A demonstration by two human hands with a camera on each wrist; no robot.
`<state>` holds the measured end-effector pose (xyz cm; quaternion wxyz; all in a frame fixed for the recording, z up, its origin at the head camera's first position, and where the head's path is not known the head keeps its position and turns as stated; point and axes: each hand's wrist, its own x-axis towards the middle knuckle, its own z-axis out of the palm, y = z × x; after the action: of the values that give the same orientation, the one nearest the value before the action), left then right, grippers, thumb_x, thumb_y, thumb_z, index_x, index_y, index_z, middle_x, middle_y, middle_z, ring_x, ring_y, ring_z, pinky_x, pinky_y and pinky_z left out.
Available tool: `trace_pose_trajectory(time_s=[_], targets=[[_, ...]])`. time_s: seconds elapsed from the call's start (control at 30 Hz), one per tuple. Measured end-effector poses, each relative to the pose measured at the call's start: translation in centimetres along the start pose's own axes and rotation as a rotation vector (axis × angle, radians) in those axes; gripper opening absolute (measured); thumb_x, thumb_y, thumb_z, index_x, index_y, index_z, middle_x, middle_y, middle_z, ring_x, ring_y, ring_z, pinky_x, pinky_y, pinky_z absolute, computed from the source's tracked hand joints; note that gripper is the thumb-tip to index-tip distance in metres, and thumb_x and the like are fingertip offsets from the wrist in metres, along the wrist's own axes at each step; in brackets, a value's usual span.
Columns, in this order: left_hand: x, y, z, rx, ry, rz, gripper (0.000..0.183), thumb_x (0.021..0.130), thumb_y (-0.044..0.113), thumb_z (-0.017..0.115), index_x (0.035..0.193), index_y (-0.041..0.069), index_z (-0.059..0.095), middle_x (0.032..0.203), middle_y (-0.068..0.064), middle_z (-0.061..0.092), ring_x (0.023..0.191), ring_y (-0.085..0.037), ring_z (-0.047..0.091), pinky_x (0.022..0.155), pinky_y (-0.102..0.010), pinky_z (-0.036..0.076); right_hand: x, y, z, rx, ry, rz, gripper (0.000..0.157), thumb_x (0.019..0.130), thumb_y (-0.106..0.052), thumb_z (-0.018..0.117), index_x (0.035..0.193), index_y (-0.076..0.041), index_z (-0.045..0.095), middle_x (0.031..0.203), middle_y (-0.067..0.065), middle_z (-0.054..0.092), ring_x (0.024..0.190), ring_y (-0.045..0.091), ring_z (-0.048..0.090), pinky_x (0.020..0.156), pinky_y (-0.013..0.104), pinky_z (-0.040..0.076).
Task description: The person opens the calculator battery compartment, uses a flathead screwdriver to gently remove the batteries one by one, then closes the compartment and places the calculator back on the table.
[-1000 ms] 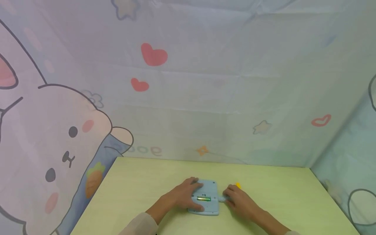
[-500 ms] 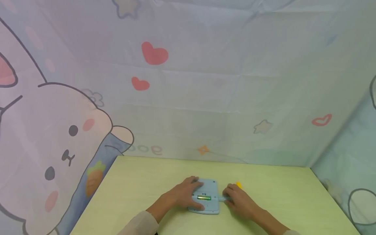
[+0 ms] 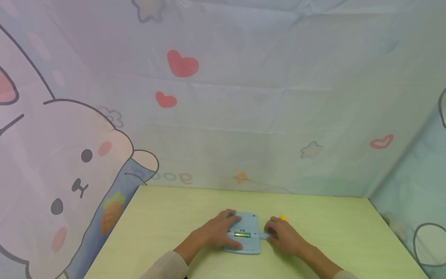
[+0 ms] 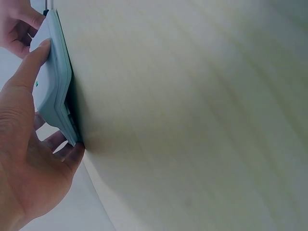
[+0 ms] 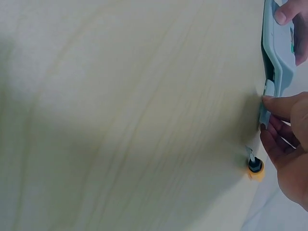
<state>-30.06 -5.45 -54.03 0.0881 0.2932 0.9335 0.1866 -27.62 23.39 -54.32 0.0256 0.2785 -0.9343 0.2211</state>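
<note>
A light-blue calculator-like device (image 3: 249,224) lies back side up on the table, its keys hidden. In its open slot sits a green battery (image 3: 242,235). My left hand (image 3: 220,230) holds the device from the left, thumb (image 4: 36,60) on it near one edge and fingers at the other. Just right of the device, my right hand (image 3: 283,236) pinches a narrow light-blue strip (image 5: 265,108), perhaps the battery cover, between thumb and fingers. The strip's inner end is at the device's right edge; whether it is inserted cannot be seen.
A yellow-and-black screwdriver (image 5: 256,167) with a metal tip lies beyond my right hand, mostly hidden in the head view. The pale wooden table (image 3: 174,209) ends at a printed cloth backdrop (image 3: 251,116), with another cloth at the right.
My right hand shifts very slightly around the strip. The left hand, the device and the battery stay in place.
</note>
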Motion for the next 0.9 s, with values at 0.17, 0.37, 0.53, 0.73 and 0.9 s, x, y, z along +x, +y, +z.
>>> trace_pose_trajectory(time_s=[0.17,0.37,0.53,0.73,0.9], targets=[[0.08,-0.12,0.05,0.007,0.000,0.008,0.097,0.071,0.076,0.069,0.151,0.028,0.043,0.160,-0.004,0.028,0.146,-0.026,0.028,0.107,-0.048,0.040,-0.05,0.14,0.15,-0.011,-0.002,0.013,0.019,0.084,-0.010,0.078,0.100,-0.012,0.068,0.096,-0.007,0.059,0.090,0.007,0.056,0.081,0.033,0.052],[0.25,-0.20,0.08,0.006,-0.002,0.009,0.097,0.071,0.077,0.068,0.151,0.028,0.042,0.161,-0.003,0.028,0.146,-0.026,0.027,0.107,-0.049,0.040,-0.07,0.09,0.04,-0.020,-0.003,0.016,0.020,0.085,-0.011,0.077,0.103,-0.011,0.068,0.097,-0.008,0.059,0.091,0.007,0.055,0.081,0.032,0.052],[0.25,-0.26,0.18,0.003,0.004,0.015,0.098,0.071,0.076,0.069,0.151,0.027,0.042,0.160,-0.004,0.029,0.146,-0.026,0.028,0.108,-0.048,0.039,-0.14,0.01,-0.16,-0.030,-0.003,0.002,0.019,0.085,-0.012,0.078,0.101,-0.011,0.069,0.096,-0.008,0.058,0.090,0.007,0.055,0.080,0.032,0.052],[0.21,-0.19,0.28,0.002,0.002,0.020,0.097,0.071,0.076,0.069,0.151,0.027,0.043,0.160,-0.004,0.029,0.146,-0.027,0.029,0.108,-0.048,0.039,-0.33,0.19,-0.24,-0.065,0.007,-0.018,0.021,0.083,-0.015,0.079,0.101,-0.010,0.070,0.096,-0.007,0.058,0.088,0.007,0.055,0.079,0.030,0.052],[0.08,-0.01,-0.06,0.010,0.002,0.010,0.097,0.071,0.075,0.070,0.151,0.027,0.043,0.159,-0.005,0.029,0.146,-0.027,0.029,0.108,-0.048,0.039,-0.33,0.26,-0.75,-0.091,0.042,-0.064,0.025,0.084,-0.017,0.080,0.105,-0.007,0.071,0.098,-0.003,0.061,0.091,0.011,0.058,0.079,0.031,0.053]])
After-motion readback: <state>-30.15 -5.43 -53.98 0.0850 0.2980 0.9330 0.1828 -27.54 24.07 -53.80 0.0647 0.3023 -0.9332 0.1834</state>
